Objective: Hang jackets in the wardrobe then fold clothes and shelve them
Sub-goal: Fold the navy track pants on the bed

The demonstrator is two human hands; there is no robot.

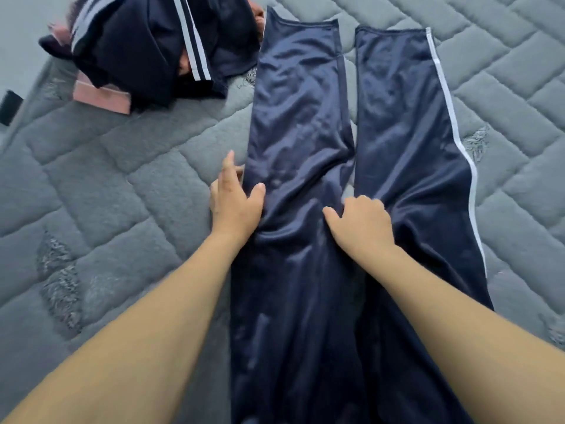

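Navy track trousers (305, 123) with a white side stripe lie flat on the grey quilted bed (107, 185), legs pointing away from me. My left hand (235, 197) grips the outer edge of the left leg, thumb on top of the cloth and fingers beneath its edge. My right hand (360, 221) has curled fingers bunching the fabric at the crotch, between the two legs. The waist end runs out of view below.
A heap of dark navy clothes with white stripes (153, 44) lies at the far left of the bed, with a pink garment (104, 97) under it. A dark object (9, 107) sits at the left edge.
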